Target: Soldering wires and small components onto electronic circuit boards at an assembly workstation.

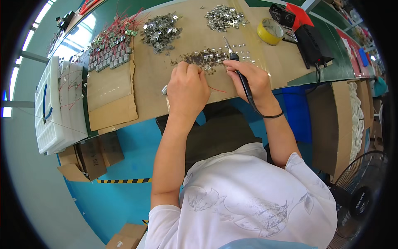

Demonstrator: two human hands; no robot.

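Note:
My right hand (253, 79) grips a soldering iron (242, 79) like a pen, its metal tip pointing away over the bench. Closed in a pinch, my left hand (188, 86) rests at the near edge of the cardboard-covered table. A small silver metal part (164, 90) sticks out on its left side, and a thin red wire (217, 90) trails out on its right. My fingers hide most of what they hold. Just beyond both hands lie many tiny dark brown pieces (191, 57) and small shiny metal pieces (243, 52).
Two heaps of metal pieces (161, 32) (225, 18) lie farther back. Rows of small silver parts with red wires (108, 56) stand left on cardboard. A yellow tape roll (270, 32) and a black box with a cable (314, 43) are at right; a white tray (47, 108) is far left.

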